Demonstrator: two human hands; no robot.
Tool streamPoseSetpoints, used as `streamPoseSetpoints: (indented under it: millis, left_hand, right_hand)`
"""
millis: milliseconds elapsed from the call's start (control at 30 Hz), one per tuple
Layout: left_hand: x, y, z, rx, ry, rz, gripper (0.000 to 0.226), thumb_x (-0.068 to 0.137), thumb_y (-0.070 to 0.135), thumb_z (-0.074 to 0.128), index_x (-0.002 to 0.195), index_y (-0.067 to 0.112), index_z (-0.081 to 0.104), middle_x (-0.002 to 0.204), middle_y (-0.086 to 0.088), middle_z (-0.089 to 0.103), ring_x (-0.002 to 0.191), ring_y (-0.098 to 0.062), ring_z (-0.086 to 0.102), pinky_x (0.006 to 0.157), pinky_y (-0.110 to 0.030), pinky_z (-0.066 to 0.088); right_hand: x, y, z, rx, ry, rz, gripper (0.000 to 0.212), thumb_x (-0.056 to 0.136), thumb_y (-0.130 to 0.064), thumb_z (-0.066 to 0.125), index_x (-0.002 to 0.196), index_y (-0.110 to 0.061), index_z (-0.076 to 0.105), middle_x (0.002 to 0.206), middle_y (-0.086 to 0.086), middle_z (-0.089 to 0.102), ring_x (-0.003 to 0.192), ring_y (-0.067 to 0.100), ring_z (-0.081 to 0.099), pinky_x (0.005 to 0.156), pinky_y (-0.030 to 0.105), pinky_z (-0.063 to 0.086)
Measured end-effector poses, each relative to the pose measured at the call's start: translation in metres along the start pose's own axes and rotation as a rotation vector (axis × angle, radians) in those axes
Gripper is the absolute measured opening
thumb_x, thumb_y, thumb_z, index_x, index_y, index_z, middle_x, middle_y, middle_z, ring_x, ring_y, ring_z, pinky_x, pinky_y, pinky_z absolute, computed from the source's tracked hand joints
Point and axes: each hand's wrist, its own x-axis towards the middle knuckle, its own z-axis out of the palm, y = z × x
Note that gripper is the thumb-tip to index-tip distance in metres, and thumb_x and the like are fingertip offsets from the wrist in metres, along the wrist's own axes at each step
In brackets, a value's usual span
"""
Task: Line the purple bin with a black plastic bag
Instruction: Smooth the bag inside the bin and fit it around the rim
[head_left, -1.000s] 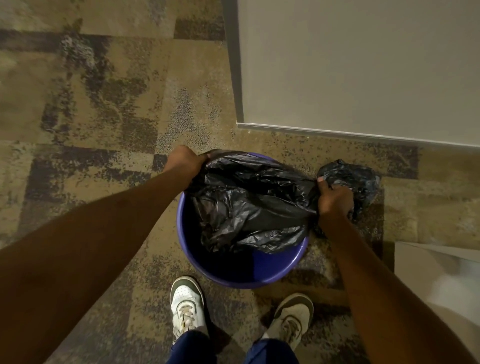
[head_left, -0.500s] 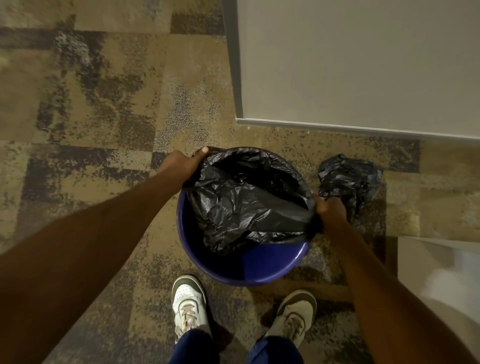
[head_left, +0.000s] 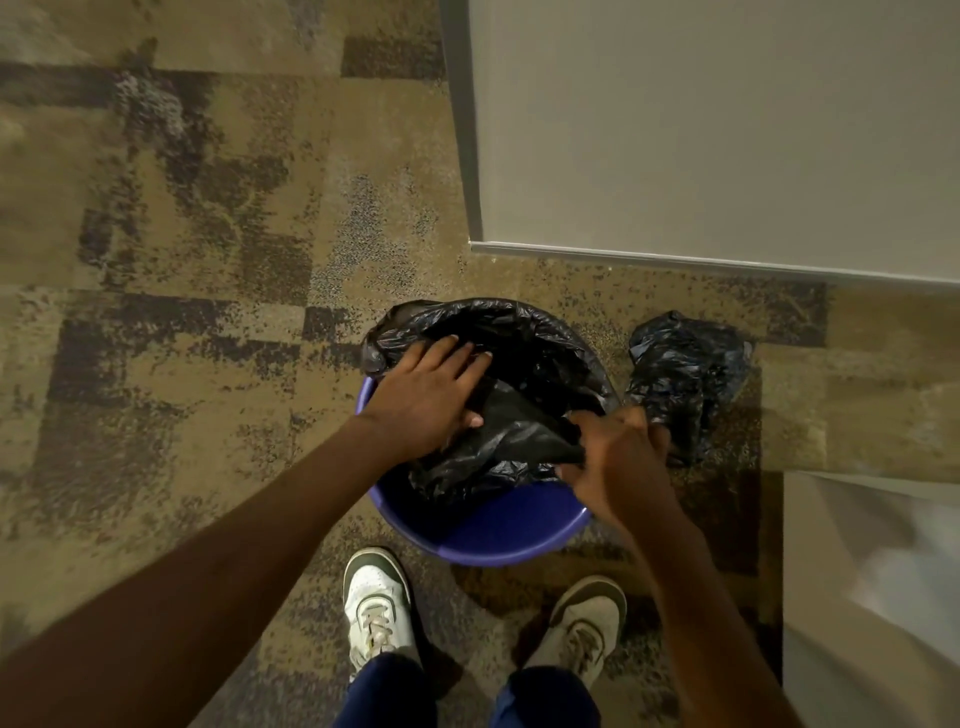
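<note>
my left hand (head_left: 429, 396) lies flat, fingers spread, pressing the black bag (head_left: 524, 415) down inside the purple bin (head_left: 498, 535) under both hands. my right hand (head_left: 618, 457) pinches the bag's edge at the bin's right rim. another crumpled black bag (head_left: 685, 374) sits just beyond my right hand.

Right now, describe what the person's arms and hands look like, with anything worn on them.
Both forearms are bare up to the picture's edge: no sleeves, gloves, watch or bracelet show. The left hand shows short, pale fingernails and no rings. The right hand is blurred, so its fingers cannot be checked for rings.
</note>
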Motion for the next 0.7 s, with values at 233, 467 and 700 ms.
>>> streamPoseSetpoints:
  millis: [233, 467, 700]
  left_hand:
    - [-0.005, -0.029, -0.013, 0.265, -0.224, 0.271, 0.065, 0.074, 0.059, 0.066, 0.120, 0.014, 0.059, 0.109, -0.012, 0.063, 0.104, -0.033, 0.052, 0.088, -0.041, 0.040]
    - [-0.084, -0.053, 0.014, 0.130, 0.131, 0.510, 0.024, 0.089, 0.041, 0.051, 0.098, 0.022, 0.062, 0.117, -0.009, 0.060, 0.109, -0.028, 0.051, 0.082, -0.041, 0.048]
    - [-0.110, -0.068, 0.028, 0.207, 0.085, 0.465, 0.033, 0.079, 0.042, 0.050, 0.083, 0.018, 0.073, 0.093, -0.005, 0.073, 0.100, -0.021, 0.049, 0.091, -0.034, 0.038]
  right_hand:
    - [-0.045, 0.020, 0.017, 0.009, -0.049, -0.110, 0.024, 0.077, -0.011, 0.066, 0.100, -0.017, 0.066, 0.101, 0.002, 0.062, 0.106, 0.023, 0.050, 0.083, 0.032, 0.045]
    - [-0.099, 0.032, 0.049, -0.033, 0.122, -0.332, 0.015, 0.066, -0.010, 0.059, 0.071, -0.016, 0.072, 0.077, 0.000, 0.071, 0.073, 0.019, 0.067, 0.060, 0.024, 0.051]
    - [-0.115, 0.016, 0.087, -0.077, 0.077, -0.468, 0.011, 0.073, -0.019, 0.073, 0.065, -0.023, 0.067, 0.060, -0.005, 0.061, 0.060, 0.017, 0.058, 0.062, 0.031, 0.049]
